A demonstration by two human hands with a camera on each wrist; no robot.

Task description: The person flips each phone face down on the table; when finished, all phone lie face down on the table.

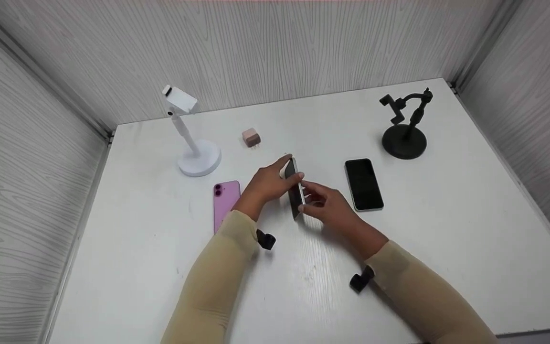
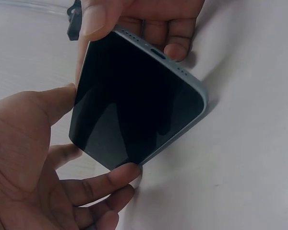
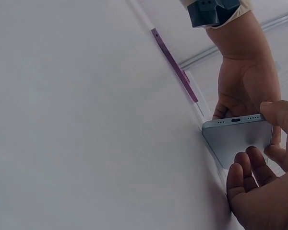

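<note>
Both hands hold one smartphone on its long edge, close over the table. Its dark screen faces left toward the left hand, and its pale back shows in the right wrist view. The left hand grips the far end, with fingers at the edges. At the near end, the right hand pinches the phone, its thumb at the charging-port edge and other fingers behind the back. A pink phone lies face down beside the left wrist. To the right of the right hand, another phone lies screen up.
A white phone stand stands at the back left, and a black phone stand at the back right. Between them sits a small pinkish-brown block resembling a charger. Grey wood-grain panels wall the white table at the back and sides.
</note>
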